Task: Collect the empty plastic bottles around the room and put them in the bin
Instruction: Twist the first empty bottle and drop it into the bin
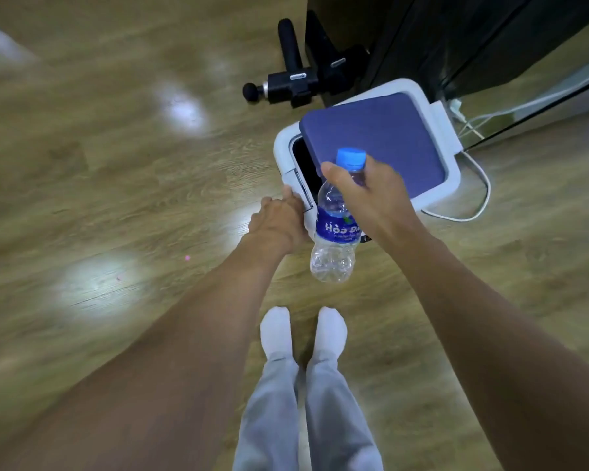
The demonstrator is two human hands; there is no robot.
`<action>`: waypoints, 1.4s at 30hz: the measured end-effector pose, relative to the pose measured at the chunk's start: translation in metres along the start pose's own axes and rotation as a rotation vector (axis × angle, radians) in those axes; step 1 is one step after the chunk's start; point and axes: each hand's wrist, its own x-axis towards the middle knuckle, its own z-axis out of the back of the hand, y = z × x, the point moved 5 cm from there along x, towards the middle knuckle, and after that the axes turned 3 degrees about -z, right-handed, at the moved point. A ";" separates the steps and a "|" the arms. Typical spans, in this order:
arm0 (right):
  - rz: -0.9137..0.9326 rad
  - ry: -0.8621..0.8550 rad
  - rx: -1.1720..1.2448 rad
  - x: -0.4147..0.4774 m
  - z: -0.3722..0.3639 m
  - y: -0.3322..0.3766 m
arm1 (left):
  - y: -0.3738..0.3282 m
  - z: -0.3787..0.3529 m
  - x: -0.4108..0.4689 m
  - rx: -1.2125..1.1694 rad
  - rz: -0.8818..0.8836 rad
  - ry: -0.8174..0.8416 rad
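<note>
One water bottle (332,265) hanging above one white bin (453,175), lid (378,137) tilting ajar. Right hand (371,193) grip clamping its neck, hiding part of label (334,229). Left hand (276,222) touching bin rim; cannot tell its grip.

Left arm: bare, stretched forward and down, left hand (279,215) back-up, fingers reaching fairly straight onto the near left edge of the bin (283,147). Right arm: bare, stretched forward beside it, wrist bent slightly inward. Right hand (371,195): back-up, thumb and fingers curled round the upper part of a bottle (334,239).
</note>
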 end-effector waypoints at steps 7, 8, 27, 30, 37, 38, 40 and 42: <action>0.270 -0.354 -0.063 -0.027 0.033 0.031 | -0.001 0.010 0.002 -0.097 0.089 -0.088; 0.315 -0.411 -0.076 -0.032 0.035 0.034 | -0.005 0.016 0.000 -0.127 0.087 -0.174; -0.325 -0.156 0.054 0.084 -0.023 -0.078 | -0.003 0.017 0.021 -0.074 -0.152 -0.418; -0.416 -0.109 0.076 0.107 -0.041 -0.091 | 0.002 0.021 0.024 -0.082 -0.141 -0.436; -0.413 -0.046 0.016 0.128 -0.058 -0.077 | -0.009 0.039 0.034 -0.141 -0.130 -0.462; -0.417 -0.044 0.052 0.125 -0.056 -0.075 | -0.012 0.041 0.032 -0.161 -0.115 -0.445; -0.412 -0.049 0.138 0.110 -0.049 -0.068 | -0.017 0.045 0.027 -0.241 -0.087 -0.409; -0.363 -0.055 0.153 0.088 -0.038 -0.054 | -0.024 0.051 0.018 -0.355 -0.051 -0.378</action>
